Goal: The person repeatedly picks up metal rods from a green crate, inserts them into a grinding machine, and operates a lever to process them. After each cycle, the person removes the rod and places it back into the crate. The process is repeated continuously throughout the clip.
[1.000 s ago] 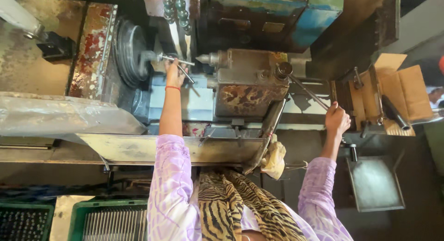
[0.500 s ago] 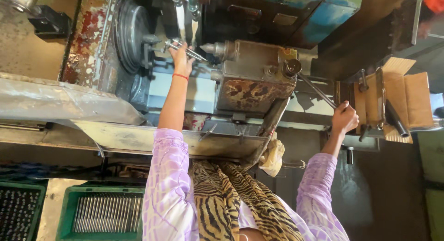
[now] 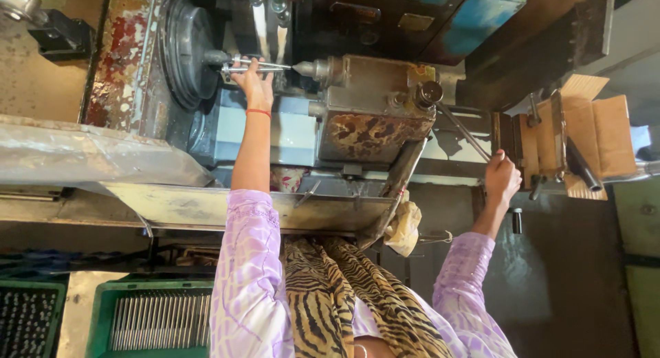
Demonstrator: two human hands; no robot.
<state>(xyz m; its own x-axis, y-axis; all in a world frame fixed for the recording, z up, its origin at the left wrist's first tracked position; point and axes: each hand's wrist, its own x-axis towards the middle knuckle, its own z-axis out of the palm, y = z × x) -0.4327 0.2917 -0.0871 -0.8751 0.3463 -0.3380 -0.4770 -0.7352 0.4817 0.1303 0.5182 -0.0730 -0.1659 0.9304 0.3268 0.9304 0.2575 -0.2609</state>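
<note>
Both hands work: left hand [image 3: 253,83] grips rod [image 3: 258,64], right hand [image 3: 502,178] lever [image 3: 466,135].

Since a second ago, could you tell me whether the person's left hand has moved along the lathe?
Yes. The left hand has moved up from the blue machine bed to the metal rod beside the round chuck.

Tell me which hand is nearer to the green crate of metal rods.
Left. The left hand is up at the thin metal rod by the lathe chuck, above the green crate of metal rods. The right hand grips the long lever far to the other side.
</note>
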